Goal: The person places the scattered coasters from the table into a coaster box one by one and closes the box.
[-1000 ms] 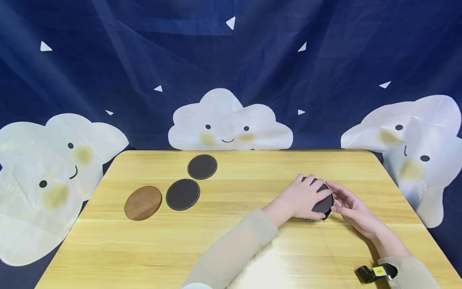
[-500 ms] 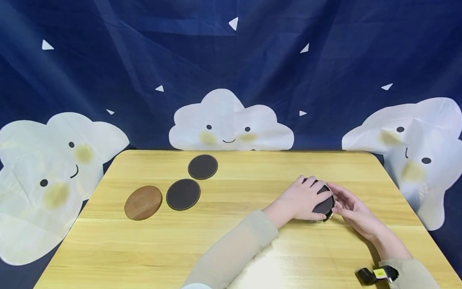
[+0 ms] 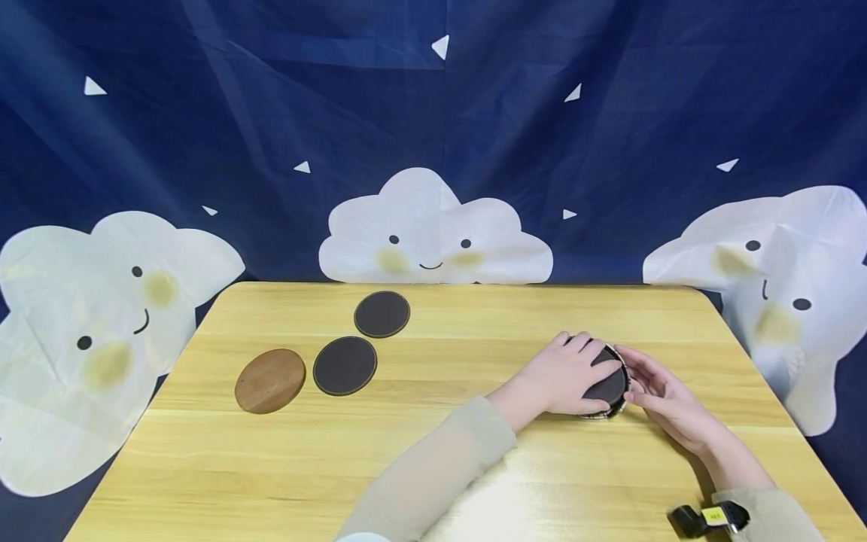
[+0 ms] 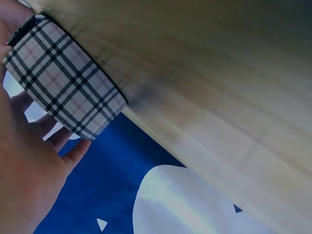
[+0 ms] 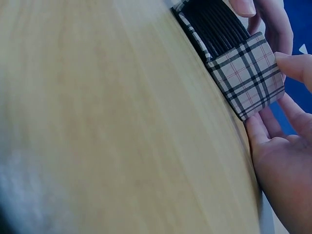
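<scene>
On the right side of the table, a tartan coaster holder (image 4: 68,73) carries a stack of black coasters (image 5: 214,29), their ridged edges showing through its side opening. My left hand (image 3: 558,376) spreads across the top black coaster (image 3: 606,385), fingertips at the far rim and thumb at the near rim. From the right, my right hand (image 3: 667,395) grips the holder's wall with thumb and fingers. In the right wrist view, the fingers (image 5: 265,124) of this hand lie along the holder's lower edge. The holder stands at the tabletop, its far side hidden by my left hand.
Two round black coasters (image 3: 345,366) lie flat on the left half of the wooden table (image 3: 271,474). Beside them is a round brown wooden disc (image 3: 270,381). Behind the table hangs a dark blue cloth (image 3: 501,113) printed with white clouds.
Both hands keep their places on the holder and coasters, with only a slight shift. The view moves a little; the discs on the left stay where they were.
</scene>
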`<state>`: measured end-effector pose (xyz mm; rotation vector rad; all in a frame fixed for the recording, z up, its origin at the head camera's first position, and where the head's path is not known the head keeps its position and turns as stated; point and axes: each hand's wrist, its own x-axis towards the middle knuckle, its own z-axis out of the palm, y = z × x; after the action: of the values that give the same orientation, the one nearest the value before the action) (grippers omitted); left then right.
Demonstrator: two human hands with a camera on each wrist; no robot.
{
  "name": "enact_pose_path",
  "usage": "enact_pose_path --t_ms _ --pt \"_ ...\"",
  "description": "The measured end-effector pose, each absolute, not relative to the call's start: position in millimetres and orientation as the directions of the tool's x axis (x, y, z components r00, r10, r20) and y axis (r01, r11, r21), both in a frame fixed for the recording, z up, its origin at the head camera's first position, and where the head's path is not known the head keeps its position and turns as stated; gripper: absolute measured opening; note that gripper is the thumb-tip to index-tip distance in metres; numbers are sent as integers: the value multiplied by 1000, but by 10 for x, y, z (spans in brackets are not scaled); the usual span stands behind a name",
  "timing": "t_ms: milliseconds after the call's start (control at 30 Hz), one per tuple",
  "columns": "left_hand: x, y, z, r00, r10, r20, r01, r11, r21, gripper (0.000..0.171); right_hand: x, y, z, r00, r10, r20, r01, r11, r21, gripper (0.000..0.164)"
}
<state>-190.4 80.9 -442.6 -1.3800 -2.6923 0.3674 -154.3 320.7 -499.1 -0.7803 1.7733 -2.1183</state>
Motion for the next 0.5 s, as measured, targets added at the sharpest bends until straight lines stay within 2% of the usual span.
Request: enact_pose_path --t_ms 500 --pt "-1848 643 -4441 -586 810 18 775 567 -279 67 -1525 3197 -4975 -827 -520 212 -117 -210 -971 71"
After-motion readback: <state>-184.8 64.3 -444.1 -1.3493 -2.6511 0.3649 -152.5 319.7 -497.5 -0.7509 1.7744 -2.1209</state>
